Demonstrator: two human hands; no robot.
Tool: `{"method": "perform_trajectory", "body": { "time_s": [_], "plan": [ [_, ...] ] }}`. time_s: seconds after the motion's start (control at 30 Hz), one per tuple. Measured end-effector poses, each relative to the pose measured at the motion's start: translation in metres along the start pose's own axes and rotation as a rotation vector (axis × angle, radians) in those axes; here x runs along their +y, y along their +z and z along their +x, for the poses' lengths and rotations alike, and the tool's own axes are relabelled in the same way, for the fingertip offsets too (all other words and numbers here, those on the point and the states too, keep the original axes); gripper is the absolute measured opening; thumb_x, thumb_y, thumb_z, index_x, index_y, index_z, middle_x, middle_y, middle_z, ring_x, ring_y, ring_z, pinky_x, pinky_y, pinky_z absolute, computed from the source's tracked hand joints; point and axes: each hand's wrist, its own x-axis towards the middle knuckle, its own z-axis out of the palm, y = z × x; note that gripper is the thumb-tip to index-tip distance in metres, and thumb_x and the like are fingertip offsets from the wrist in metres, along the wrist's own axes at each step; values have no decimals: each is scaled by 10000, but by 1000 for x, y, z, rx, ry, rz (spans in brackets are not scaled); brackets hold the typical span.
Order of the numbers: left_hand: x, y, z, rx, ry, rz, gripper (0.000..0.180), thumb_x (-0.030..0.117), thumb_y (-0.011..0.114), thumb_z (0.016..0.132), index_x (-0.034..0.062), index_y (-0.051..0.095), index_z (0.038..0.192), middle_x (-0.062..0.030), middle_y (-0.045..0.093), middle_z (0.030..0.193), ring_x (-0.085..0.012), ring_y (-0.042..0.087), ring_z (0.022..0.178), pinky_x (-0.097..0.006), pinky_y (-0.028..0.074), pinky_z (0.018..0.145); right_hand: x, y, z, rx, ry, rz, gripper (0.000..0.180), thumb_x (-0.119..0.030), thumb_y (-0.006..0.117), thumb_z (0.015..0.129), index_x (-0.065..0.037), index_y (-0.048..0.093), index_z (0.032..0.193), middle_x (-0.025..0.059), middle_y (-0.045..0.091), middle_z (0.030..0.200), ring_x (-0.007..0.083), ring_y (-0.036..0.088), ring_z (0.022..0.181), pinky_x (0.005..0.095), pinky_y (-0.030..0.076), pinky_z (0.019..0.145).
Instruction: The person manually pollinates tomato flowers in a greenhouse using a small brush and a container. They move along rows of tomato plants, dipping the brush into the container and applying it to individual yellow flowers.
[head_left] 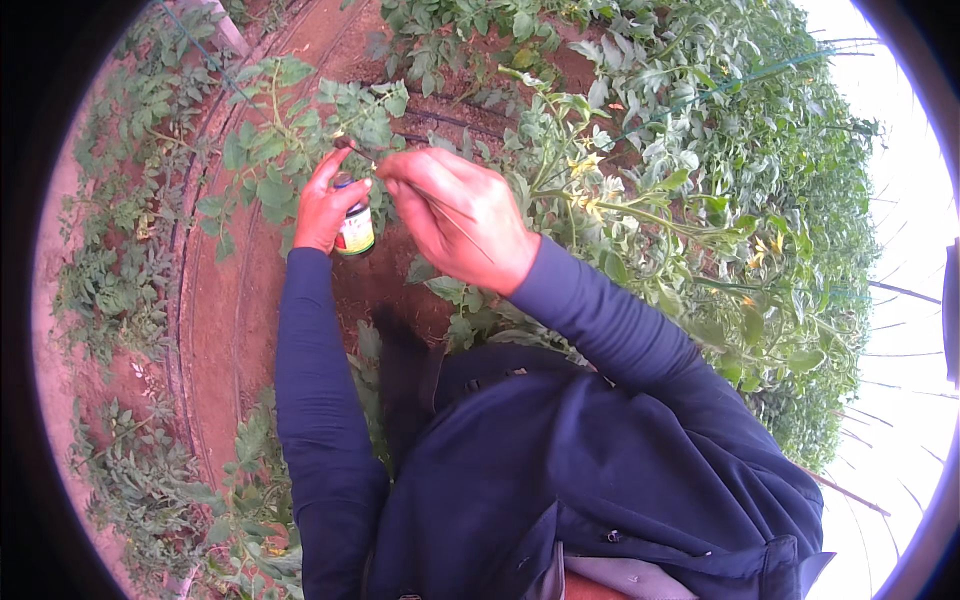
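Note:
My left hand (317,214) is closed round a small dark bottle (355,234) with a yellow and red label. Its thumb lies across the bottle's top, and the forefinger reaches up beside a tomato stem. Pinched in my right hand (455,205) is a thin dark stick, which looks like a fine brush (363,153). Its end points at the left forefinger, and its thin handle slants back across the right palm. A leafy tomato shoot (275,150) stands just behind the left hand. Whether the brush touches a flower there is too small to tell.
Tomato plants with yellow flowers (590,205) crowd the right side, near my right sleeve. Another plant row (120,290) runs along the left. Between them lies reddish soil (225,310) with dark drip hoses (180,330). Green twine (740,75) crosses the foliage.

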Motion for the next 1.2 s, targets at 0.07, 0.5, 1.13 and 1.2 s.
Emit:
{"method": "perform_trajectory", "body": {
  "time_s": [0.07,0.5,1.13,1.2],
  "plan": [
    [-4,0,-1,10,-7,-29,701,62,821,897,23,568,1549,-90,658,1299,-145,713,896,-299,588,824,10,16,5,-7,-8,7,190,17,709,955,-24,699,1140,152,736,991,355,745,851,417,613,729],
    [-7,-1,-41,54,6,8,568,21,801,903,15,648,1450,-39,718,1067,-107,685,912,-283,571,802,28,29,-16,-148,9,38,174,-30,701,974,-63,702,1145,121,758,995,340,750,883,425,617,758],
    [-27,-2,-54,161,-29,168,530,76,835,889,74,725,1407,-107,622,1482,-140,671,1087,-311,570,943,32,-26,-3,21,44,35,92,-51,685,1009,-33,725,1090,119,740,924,313,737,777,385,604,711],
    [-25,-7,-58,136,-63,200,552,75,817,904,77,699,1443,-89,629,1468,-132,658,1112,-313,559,963,28,-38,-3,4,54,-23,109,-58,708,970,-61,706,1078,127,737,908,343,739,796,422,605,692]
  ]
}}
